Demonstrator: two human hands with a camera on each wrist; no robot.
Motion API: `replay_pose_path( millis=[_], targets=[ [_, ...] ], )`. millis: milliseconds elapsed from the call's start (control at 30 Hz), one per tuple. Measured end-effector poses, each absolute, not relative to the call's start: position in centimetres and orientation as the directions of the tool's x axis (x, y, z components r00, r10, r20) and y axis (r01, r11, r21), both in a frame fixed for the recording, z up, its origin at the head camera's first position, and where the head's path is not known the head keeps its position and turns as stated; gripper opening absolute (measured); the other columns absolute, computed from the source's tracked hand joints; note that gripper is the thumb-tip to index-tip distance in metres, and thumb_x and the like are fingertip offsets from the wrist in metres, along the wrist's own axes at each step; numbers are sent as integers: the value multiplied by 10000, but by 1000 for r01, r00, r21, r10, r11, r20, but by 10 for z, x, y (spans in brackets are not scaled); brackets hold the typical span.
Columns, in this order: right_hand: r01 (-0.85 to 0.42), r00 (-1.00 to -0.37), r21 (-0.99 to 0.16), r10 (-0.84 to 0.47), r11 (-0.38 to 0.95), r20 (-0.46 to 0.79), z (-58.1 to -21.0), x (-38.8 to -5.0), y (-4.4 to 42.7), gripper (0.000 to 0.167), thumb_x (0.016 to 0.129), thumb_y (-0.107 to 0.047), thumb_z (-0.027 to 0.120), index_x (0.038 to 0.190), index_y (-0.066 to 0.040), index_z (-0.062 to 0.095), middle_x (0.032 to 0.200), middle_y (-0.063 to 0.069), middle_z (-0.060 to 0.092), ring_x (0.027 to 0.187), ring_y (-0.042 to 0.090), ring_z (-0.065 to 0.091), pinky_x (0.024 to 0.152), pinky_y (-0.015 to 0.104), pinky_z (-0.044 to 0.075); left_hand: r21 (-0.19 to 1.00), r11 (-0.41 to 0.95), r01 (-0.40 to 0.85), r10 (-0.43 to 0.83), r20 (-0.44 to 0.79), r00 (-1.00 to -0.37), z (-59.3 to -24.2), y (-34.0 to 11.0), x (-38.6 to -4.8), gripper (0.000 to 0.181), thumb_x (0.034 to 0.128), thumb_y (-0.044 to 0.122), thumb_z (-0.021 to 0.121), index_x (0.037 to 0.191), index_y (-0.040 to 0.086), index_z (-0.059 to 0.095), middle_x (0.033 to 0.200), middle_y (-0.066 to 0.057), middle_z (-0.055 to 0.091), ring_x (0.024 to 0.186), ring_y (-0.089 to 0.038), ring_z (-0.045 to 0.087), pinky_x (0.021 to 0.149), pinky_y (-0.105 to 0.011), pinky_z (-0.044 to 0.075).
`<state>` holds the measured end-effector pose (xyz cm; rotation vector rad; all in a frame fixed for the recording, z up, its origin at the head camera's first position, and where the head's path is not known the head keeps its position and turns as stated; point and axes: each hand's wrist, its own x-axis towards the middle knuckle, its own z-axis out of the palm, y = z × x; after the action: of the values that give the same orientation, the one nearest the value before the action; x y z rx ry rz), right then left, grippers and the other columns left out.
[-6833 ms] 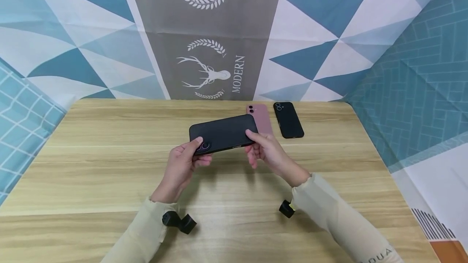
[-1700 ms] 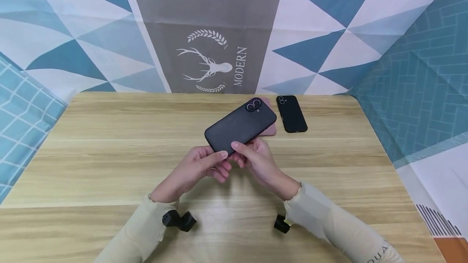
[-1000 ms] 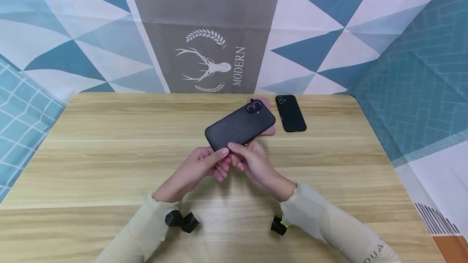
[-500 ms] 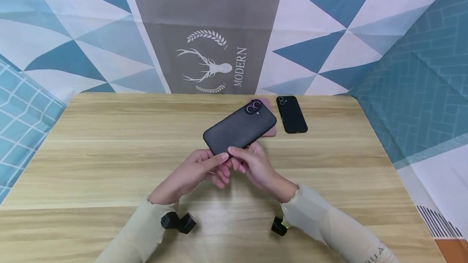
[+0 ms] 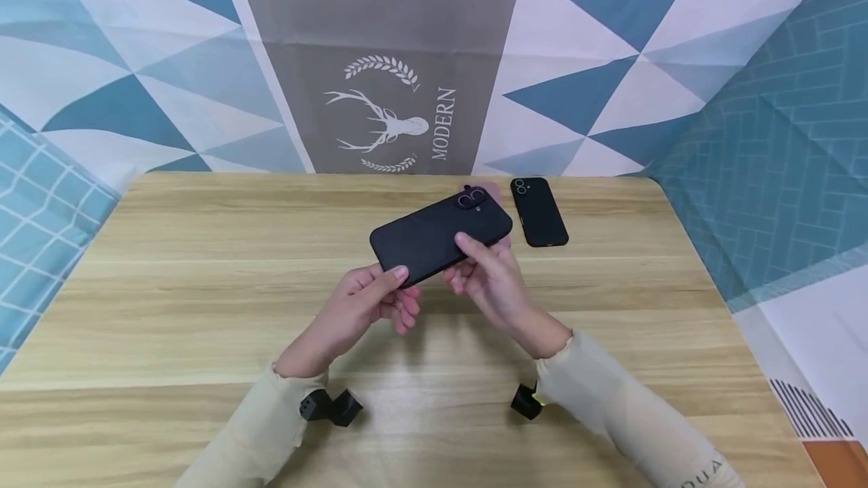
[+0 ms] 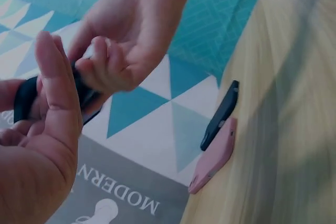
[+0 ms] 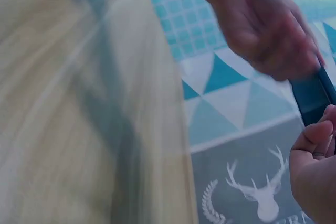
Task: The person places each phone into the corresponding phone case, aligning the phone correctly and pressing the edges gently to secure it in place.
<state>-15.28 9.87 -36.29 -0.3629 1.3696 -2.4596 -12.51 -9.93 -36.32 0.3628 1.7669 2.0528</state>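
Observation:
In the head view a black phone with two camera rings is held above the table, its back up and its camera end pointing up and right. My left hand pinches its lower left corner, thumb on top. My right hand grips the near long edge, its thumb on the back and fingers beneath. Behind the held phone, a pink phone lies mostly hidden on the table. To its right rests another black phone. The left wrist view shows the pink phone beside the black one.
The wooden table stretches beneath both arms. Its back edge meets a patterned cloth with a deer print. Small black cameras sit at the wrists.
Since half a second ago my right hand has slid right and up along the phone's edge, away from my left hand. The phone has turned slightly flatter. Earlier its camera end was at the left.

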Motion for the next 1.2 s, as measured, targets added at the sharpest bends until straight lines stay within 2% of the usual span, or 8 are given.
replay_pose_path(
  millis=[100, 200, 333, 500, 733, 900, 1033, 1200],
  targets=[
    [152, -930, -817, -361, -557, 73, -361, -154, 104, 166, 962, -55, 441, 1109, -121, 481, 603, 3, 662, 484, 72, 578, 497, 180, 472, 982, -140, -129, 461, -51, -886, -362, -103, -125, 289, 993, 195, 421, 829, 78, 628, 690, 37, 668, 606, -86, 635, 560, -228, 560],
    [194, -933, -805, -360, -561, 26, -359, -153, 104, 106, 972, -59, 429, 1033, -100, 505, 603, 7, 664, 493, 80, 571, 509, 180, 473, 974, -185, -134, 425, -44, -904, -360, -101, -125, 315, 991, 201, 417, 784, 109, 635, 668, 43, 657, 584, -80, 625, 537, -221, 552],
    [217, -944, -803, -328, -555, -29, -358, -151, 100, 190, 983, -39, 377, 938, -93, 553, 587, 4, 665, 482, 74, 561, 508, 166, 482, 967, -203, -152, 380, -65, -922, -360, -96, -126, 337, 989, 258, 440, 744, 123, 627, 646, 49, 632, 563, -74, 608, 518, -212, 539],
    [225, -947, -818, -317, -529, -55, -359, -147, 98, 253, 978, -35, 368, 879, -90, 594, 585, -16, 665, 476, 62, 566, 502, 151, 486, 971, -117, -208, 386, -148, -910, -365, -86, -127, 316, 964, 329, 499, 851, 47, 585, 674, 23, 615, 584, -107, 618, 540, -233, 542],
    [208, -941, -833, -336, -513, -28, -360, -144, 91, 257, 974, -56, 395, 852, -71, 621, 621, -10, 684, 491, 72, 574, 510, 159, 497, 964, -229, -137, 301, -64, -952, -367, -77, -127, 159, 936, 157, 515, 833, 69, 598, 660, 21, 619, 544, -105, 610, 505, -241, 539],
    [186, -947, -839, -321, -511, -15, -359, -147, 90, 236, 980, -119, 396, 875, -87, 605, 599, -7, 668, 469, 80, 566, 486, 165, 487, 957, -268, -115, 307, -28, -951, -365, -84, -127, 194, 928, 119, 487, 794, 102, 627, 643, 32, 614, 529, -91, 596, 479, -215, 515],
    [180, -963, -838, -264, -516, -45, -359, -150, 92, 319, 1006, -213, 303, 904, -99, 582, 564, -5, 640, 443, 71, 538, 478, 168, 465, 949, -283, -139, 311, -47, -949, -364, -93, -128, 243, 924, 96, 457, 768, 80, 642, 620, 36, 610, 503, -80, 586, 458, -191, 499],
    [165, -960, -847, -278, -506, -21, -358, -150, 94, 388, 1002, -141, 268, 831, -90, 612, 564, -3, 641, 441, 80, 523, 474, 177, 451, 937, -322, -132, 304, -30, -952, -364, -99, -129, 309, 927, 82, 409, 724, 90, 642, 592, 44, 610, 479, -69, 587, 431, -181, 486]
  ],
)
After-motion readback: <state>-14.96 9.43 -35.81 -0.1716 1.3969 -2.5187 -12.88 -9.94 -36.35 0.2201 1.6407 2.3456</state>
